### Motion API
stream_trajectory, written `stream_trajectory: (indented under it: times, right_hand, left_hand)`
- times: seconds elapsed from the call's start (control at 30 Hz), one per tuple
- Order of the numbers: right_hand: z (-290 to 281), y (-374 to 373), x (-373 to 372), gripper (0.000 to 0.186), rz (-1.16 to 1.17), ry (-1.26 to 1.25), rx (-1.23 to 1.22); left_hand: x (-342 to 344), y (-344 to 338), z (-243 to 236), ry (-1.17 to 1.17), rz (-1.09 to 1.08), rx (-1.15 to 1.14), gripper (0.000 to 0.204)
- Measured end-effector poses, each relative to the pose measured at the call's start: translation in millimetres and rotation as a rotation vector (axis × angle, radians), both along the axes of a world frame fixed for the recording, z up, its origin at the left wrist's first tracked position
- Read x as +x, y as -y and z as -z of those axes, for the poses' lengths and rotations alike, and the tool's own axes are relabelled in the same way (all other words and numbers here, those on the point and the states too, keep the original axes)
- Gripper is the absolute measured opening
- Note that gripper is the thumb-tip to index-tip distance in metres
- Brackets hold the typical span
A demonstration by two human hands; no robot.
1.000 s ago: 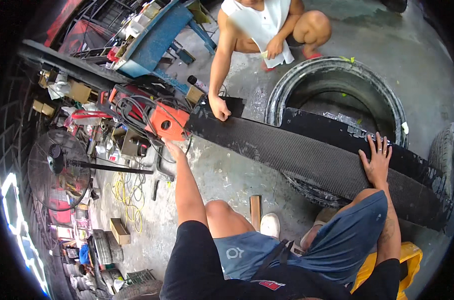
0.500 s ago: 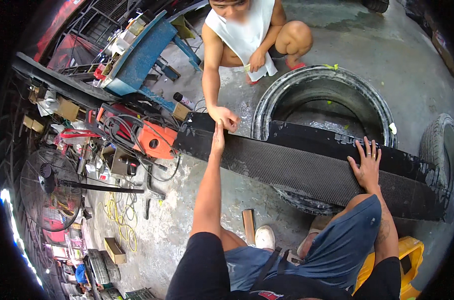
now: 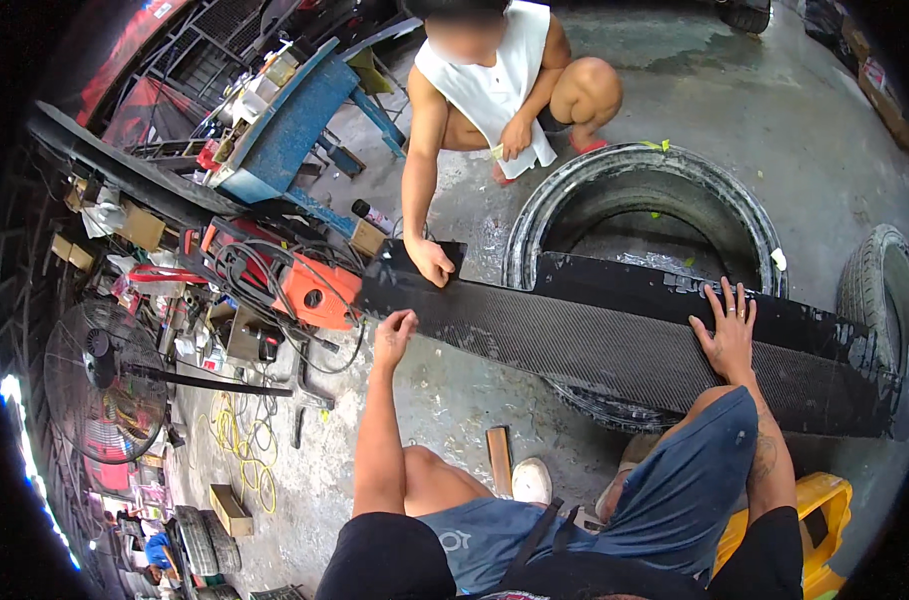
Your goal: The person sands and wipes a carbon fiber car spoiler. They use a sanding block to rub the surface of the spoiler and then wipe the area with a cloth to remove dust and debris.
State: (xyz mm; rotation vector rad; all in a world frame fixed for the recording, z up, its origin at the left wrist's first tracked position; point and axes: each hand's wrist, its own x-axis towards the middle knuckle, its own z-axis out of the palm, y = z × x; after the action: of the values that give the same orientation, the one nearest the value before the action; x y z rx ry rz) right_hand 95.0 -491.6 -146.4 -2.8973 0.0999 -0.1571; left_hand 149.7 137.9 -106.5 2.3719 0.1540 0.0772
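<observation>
A long black carbon-fiber-patterned panel (image 3: 564, 335) lies across a large tyre (image 3: 734, 205) in front of me. My left hand (image 3: 397, 330) has its fingers curled on the near edge of the panel's left end. My right hand (image 3: 726, 330) is spread flat over the panel's right part, fingers apart. A co-worker (image 3: 484, 75) in a white sleeveless top squats beyond it, their hand (image 3: 431, 260) closed at the far edge of the left end. An orange machine (image 3: 314, 290) with coiled hoses stands just left of the panel.
A blue metal bench (image 3: 279, 130) stands back left. A fan (image 3: 104, 380), yellow cord (image 3: 234, 440), boxes and stacked tyres (image 3: 199, 540) crowd the left. A wooden strip (image 3: 499, 460) lies near my feet. A tyre (image 3: 869, 280) stands at right, a yellow plastic object (image 3: 824, 510) lower right.
My left hand rose toward the co-worker's hand, then came back down to the panel's near edge. The co-worker's hand shifted along the far edge. My right hand stays on the panel.
</observation>
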Motion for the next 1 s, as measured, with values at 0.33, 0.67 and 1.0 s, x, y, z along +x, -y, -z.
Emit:
stream_trajectory:
  times: [0.33,0.67,1.0]
  right_hand:
    - [-2,3,-1,0.065,0.016,-0.004,0.005]
    - [4,0,5,0.062,-0.017,0.024,-0.088]
    - [63,26,22,0.060,-0.020,0.086,-0.239]
  left_hand:
    - [-23,-47,28,-0.610,-0.070,-0.038,0.041]
    - [-22,-42,29,-0.368,0.126,0.174,0.045]
    - [-41,-60,5,-0.543,-0.055,0.046,0.039]
